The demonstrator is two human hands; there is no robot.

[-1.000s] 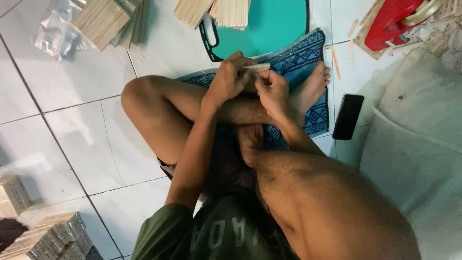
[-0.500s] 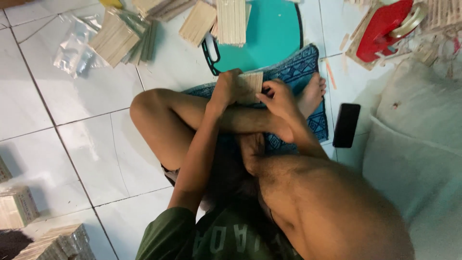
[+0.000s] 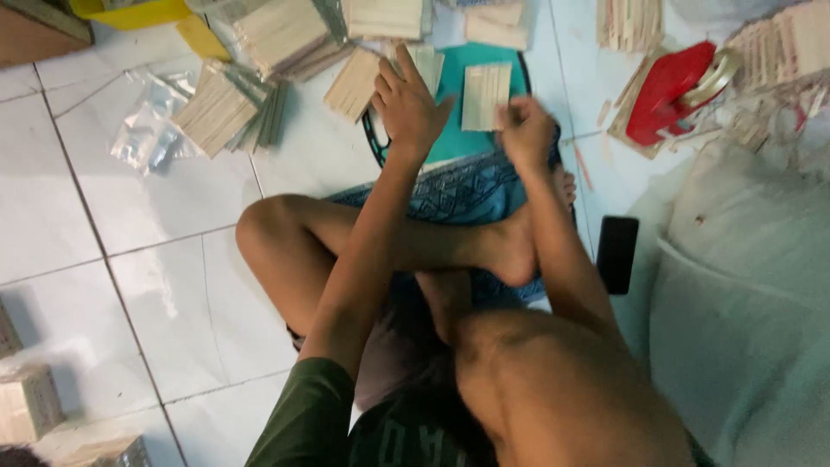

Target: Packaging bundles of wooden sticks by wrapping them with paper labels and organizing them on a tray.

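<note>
Resting on round teal plastic tray: flat bundle of pale wooden sticks, right hand curled at its edge, hold unclear. Left hand spread open over neighbouring stick bundle. Red tape dispenser well apart.

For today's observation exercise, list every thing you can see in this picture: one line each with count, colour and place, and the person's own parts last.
Teal tray: one, black-rimmed, floor ahead of the feet.
Wooden stick bundles: many, pale tan; one on the tray by the right hand, others on the tiles above and at lower left.
Clear plastic bags: several, upper left.
Tape dispenser: one, red, upper right.
Phone: one, black, right of the legs.
Patterned cloth: one, blue, under the legs.
Cushion: grey-white, right side.
Floor tiles: white.
Left hand: flat, fingers spread on a bundle at the tray's edge.
Right hand: blurred, beside the tray's bundle.
</note>
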